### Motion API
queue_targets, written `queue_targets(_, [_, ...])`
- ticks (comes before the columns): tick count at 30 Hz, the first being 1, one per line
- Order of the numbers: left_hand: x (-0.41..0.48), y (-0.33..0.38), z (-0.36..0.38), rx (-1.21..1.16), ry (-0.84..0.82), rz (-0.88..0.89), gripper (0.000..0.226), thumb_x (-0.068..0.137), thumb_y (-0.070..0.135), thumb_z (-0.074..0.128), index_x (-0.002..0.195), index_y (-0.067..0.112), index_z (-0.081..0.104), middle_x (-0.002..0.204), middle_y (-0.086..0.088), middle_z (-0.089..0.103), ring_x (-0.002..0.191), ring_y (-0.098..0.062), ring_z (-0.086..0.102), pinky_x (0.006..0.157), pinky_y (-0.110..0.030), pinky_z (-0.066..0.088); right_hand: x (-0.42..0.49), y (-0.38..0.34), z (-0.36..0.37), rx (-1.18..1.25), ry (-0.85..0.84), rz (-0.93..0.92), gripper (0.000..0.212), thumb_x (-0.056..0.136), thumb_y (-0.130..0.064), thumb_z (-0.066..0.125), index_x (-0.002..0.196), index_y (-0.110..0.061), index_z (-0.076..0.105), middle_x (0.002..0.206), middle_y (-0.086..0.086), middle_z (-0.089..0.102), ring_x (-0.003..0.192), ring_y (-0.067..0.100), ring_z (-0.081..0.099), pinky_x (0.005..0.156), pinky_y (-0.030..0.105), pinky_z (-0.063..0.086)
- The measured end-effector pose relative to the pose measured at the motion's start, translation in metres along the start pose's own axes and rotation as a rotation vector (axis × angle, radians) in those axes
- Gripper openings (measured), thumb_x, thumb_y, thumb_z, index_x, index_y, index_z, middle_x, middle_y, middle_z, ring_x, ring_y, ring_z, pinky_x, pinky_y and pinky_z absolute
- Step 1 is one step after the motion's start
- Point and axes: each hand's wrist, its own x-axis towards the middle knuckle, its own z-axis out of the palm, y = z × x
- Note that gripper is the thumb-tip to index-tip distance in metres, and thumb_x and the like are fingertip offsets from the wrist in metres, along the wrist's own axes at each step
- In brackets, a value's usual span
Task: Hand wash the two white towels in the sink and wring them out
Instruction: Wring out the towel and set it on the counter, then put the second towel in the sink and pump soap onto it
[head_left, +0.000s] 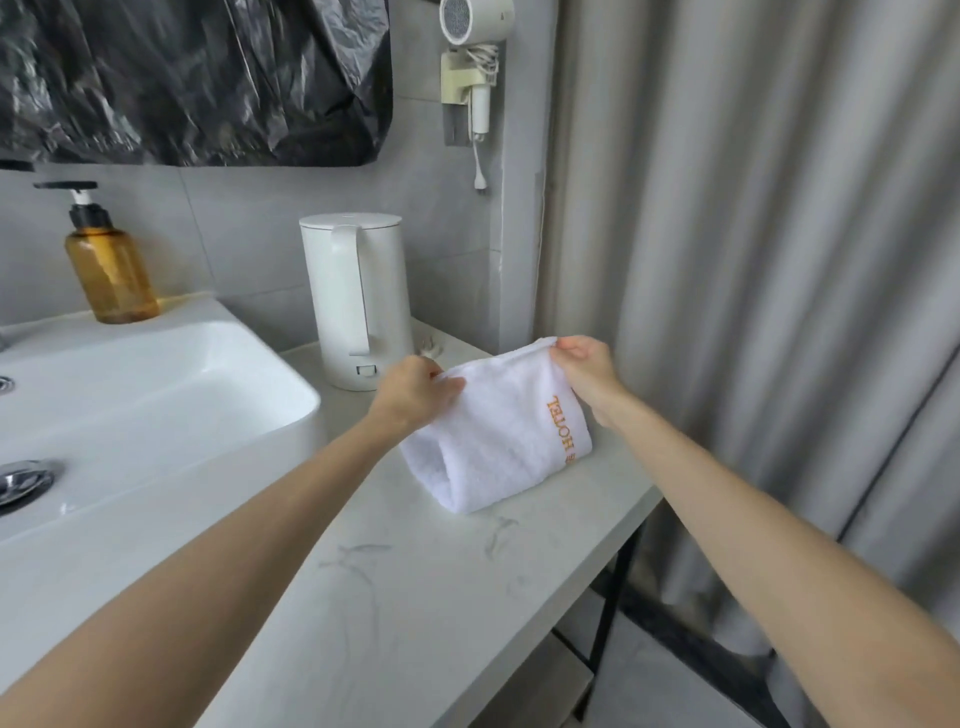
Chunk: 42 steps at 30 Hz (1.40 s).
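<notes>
Towel (498, 431) front and centre: white, folded double, orange "HOTEL" lettering running down its right side. It sits toward the far right corner of the table (415, 597), its lower fold resting on the marbled top while its upper edge is raised off the surface. Both hands are on it. The left hand (410, 395) pinches the upper left corner, fingers curled round the cloth. The right hand (584, 364) pinches the upper right corner, thumb and fingers closed on the edge. Both bare forearms reach in from the near side.

The white sink (156, 395) is set at the table's left end, well apart from the towel, with a metal drain (23, 480) showing in the basin. An amber soap bottle (111, 265) with a black pump stands on the sink's back ledge. A white kettle (353, 301) stands at the far edge, just behind the left hand. A hair dryer (475, 26) hangs on the wall above, and a grey curtain (753, 260) runs along the right edge.
</notes>
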Motion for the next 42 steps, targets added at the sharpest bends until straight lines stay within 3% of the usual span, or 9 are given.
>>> queue_targets(3, [0.020,-0.012,0.008,0.149,0.016,-0.108,0.031,0.097,0.027,0.051,0.077,0.003,0.055,0.093,-0.016,0.058,0.094,-0.033,0.055,0.072,-0.034,0.041,0.021,0.011,0.026,-0.109,0.005,0.016,0.017,0.092,-0.009,0.056,0.104,-0.006,0.067,0.092,0.004,0.067,0.089,0.018,0.061,0.072,0.022,0.047])
queue_targets(6, [0.024,-0.021,0.021,0.308,0.082,-0.141,0.030,0.101,0.023,0.046,0.119,0.000,0.052,0.127,-0.019,0.051,0.125,-0.035,0.041,0.088,-0.042,0.043,0.022,0.027,0.045,-0.286,-0.040,-0.042,0.027,0.092,-0.008,0.053,0.118,-0.007,0.061,0.116,0.005,0.064,0.103,0.020,0.060,0.086,0.026,0.048])
queue_targets(12, [-0.001,-0.018,0.058,0.564,0.016,0.165,0.037,0.104,0.029,0.031,0.134,0.014,0.047,0.138,-0.007,0.046,0.128,-0.026,0.038,0.098,-0.038,0.037,0.005,0.044,0.049,-0.668,-0.354,-0.438,0.033,0.097,-0.014,0.051,0.128,-0.018,0.061,0.141,0.000,0.053,0.132,0.017,0.045,0.112,0.029,0.031])
queue_targets(17, [-0.014,-0.038,0.079,0.428,-0.185,0.041,0.064,0.103,0.046,0.020,0.156,0.016,0.000,0.164,-0.007,-0.007,0.151,-0.026,-0.007,0.121,-0.037,-0.004,0.003,0.053,0.056,-0.979,-0.577,-0.203,0.047,0.104,-0.045,0.024,0.150,-0.046,0.018,0.162,-0.015,0.006,0.150,0.013,0.000,0.120,0.041,0.002])
queue_targets(23, [-0.018,-0.038,0.069,0.217,-0.227,-0.102,0.070,0.101,0.053,0.027,0.156,0.021,-0.003,0.162,-0.015,-0.015,0.149,-0.027,-0.016,0.119,-0.035,-0.005,-0.006,0.040,0.063,-1.071,-0.568,0.005,0.049,0.099,-0.057,0.013,0.147,-0.057,0.005,0.160,-0.021,-0.009,0.149,0.020,-0.010,0.117,0.055,-0.008])
queue_targets(26, [-0.031,-0.039,0.052,0.211,-0.223,-0.085,0.071,0.102,0.050,0.030,0.156,0.017,-0.001,0.163,-0.011,-0.010,0.150,-0.030,-0.011,0.119,-0.037,0.002,-0.019,0.025,0.064,-1.119,-0.470,-0.106,0.049,0.102,-0.044,0.018,0.151,-0.046,0.014,0.163,-0.010,0.006,0.149,0.023,0.004,0.117,0.056,0.006])
queue_targets(31, [-0.088,-0.037,0.000,0.351,0.050,0.225,0.056,0.102,0.038,0.039,0.154,0.022,0.024,0.161,0.002,0.022,0.147,-0.019,0.021,0.113,-0.033,0.025,-0.070,-0.015,0.061,-0.762,-0.163,-0.570,0.037,0.098,-0.024,0.048,0.134,-0.025,0.053,0.132,-0.006,0.057,0.118,0.019,0.048,0.093,0.036,0.044])
queue_targets(35, [-0.150,-0.037,-0.048,0.466,0.509,0.431,0.039,0.089,0.030,0.047,0.121,0.017,0.065,0.110,0.000,0.068,0.095,-0.025,0.065,0.080,-0.032,0.050,-0.126,-0.052,0.071,-0.574,-0.120,-0.848,0.021,0.095,-0.019,0.054,0.112,-0.024,0.065,0.101,-0.013,0.065,0.095,0.013,0.055,0.076,0.034,0.048])
queue_targets(42, [-0.272,-0.098,-0.137,0.609,0.663,0.140,0.025,0.090,0.029,0.053,0.105,0.019,0.069,0.087,0.004,0.071,0.080,-0.025,0.066,0.067,-0.032,0.047,-0.239,-0.113,0.147,-0.349,-0.395,-0.958,0.011,0.093,-0.025,0.055,0.098,-0.028,0.064,0.074,-0.011,0.063,0.069,0.010,0.060,0.061,0.030,0.045])
